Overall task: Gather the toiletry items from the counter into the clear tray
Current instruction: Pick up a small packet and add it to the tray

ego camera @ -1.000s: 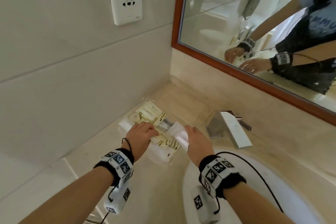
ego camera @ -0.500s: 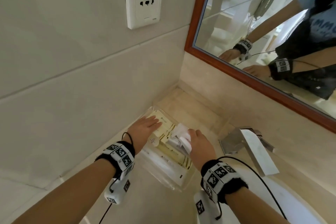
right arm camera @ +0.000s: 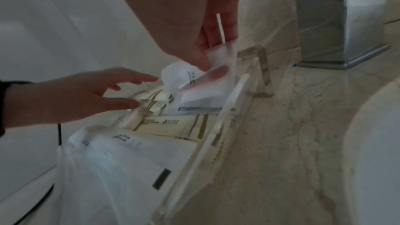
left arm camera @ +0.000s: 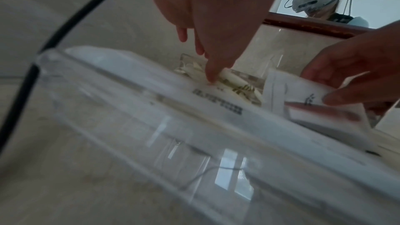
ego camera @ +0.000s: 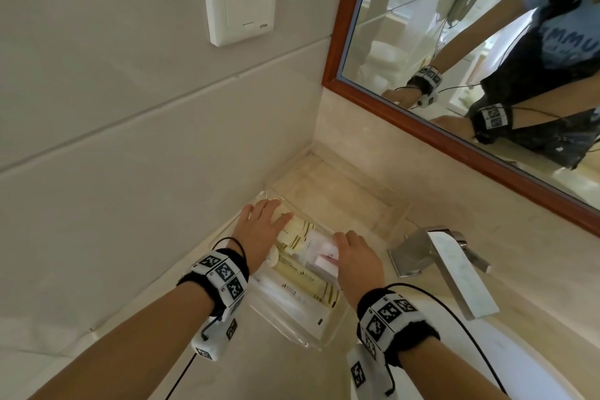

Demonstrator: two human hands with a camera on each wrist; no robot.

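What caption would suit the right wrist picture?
Right hand pinches a white sachet over the clear tray while the open left hand rests on cream packets.

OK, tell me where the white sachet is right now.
In the head view, the white sachet is pinched in the right hand, over the clear tray, beside the cream packets, left of the faucet.

bathroom: mirror (ego camera: 470, 52), faucet (ego camera: 454, 269), marble counter (ego camera: 341, 191)
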